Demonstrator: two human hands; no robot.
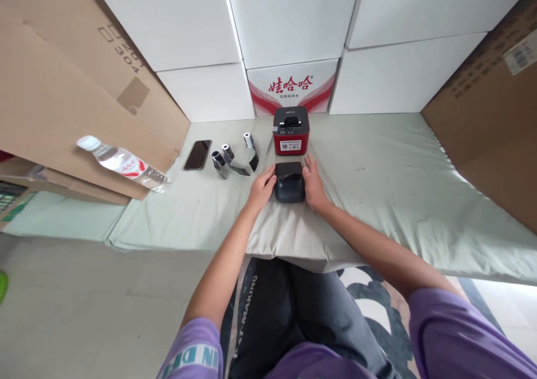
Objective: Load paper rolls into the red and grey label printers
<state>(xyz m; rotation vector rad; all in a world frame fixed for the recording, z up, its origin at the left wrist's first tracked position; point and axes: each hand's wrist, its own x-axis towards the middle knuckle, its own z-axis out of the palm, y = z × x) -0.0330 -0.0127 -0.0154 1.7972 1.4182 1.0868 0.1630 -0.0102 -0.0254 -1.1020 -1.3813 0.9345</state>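
Matt black plastic printer [289, 182] on smooth pale-green cloth [377, 166]

A single head-worn camera looks forward and steeply down from above the seated person's lap, facing a wall of white boxes [293, 20]. The pale green mat [398, 200] lies near, the view wide and distorted at the edges.

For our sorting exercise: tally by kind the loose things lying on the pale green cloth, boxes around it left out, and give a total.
Small printers: 2, a black printer between the left hand and right hand, and a red printer
Paper rolls: 3, by the black strip
Phone: 1
Water bottle: 1
Total: 7
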